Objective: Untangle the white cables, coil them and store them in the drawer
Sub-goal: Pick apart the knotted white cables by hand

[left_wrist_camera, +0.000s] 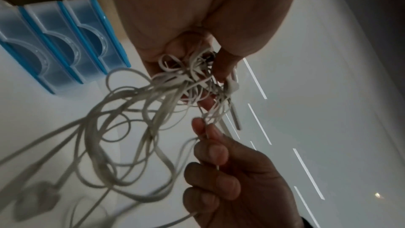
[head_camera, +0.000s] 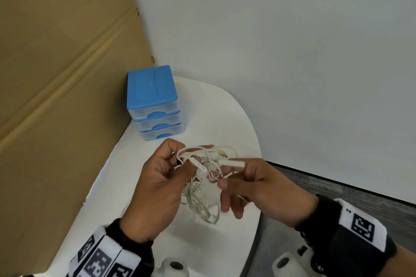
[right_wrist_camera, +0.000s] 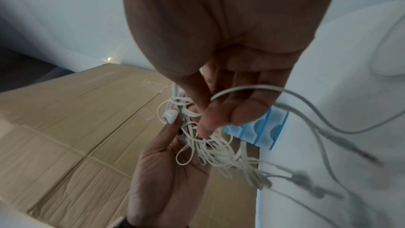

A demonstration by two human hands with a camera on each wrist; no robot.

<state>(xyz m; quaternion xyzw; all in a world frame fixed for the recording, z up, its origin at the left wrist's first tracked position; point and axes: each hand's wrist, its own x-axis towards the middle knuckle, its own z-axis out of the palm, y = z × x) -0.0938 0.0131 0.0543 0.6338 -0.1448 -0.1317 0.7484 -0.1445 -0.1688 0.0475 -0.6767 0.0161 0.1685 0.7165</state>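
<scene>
A tangle of white cables [head_camera: 203,177] hangs between my two hands above the white table [head_camera: 225,114]. My left hand [head_camera: 180,162] grips the knot's upper part, thumb and fingers curled round several strands and a small plug. My right hand [head_camera: 233,174] pinches strands at the knot's right side, and a long white connector [head_camera: 231,162] lies along its index finger. In the left wrist view, loose loops [left_wrist_camera: 122,127] dangle below the left hand [left_wrist_camera: 197,55], opposite the right hand [left_wrist_camera: 210,138]. The right wrist view shows both hands on the cables [right_wrist_camera: 208,145].
A blue three-drawer unit [head_camera: 153,101] stands at the back left of the table, all drawers shut. A large cardboard sheet [head_camera: 56,96] leans along the left. A white wall [head_camera: 292,51] rises behind. Dark floor [head_camera: 337,186] lies to the right of the table's edge.
</scene>
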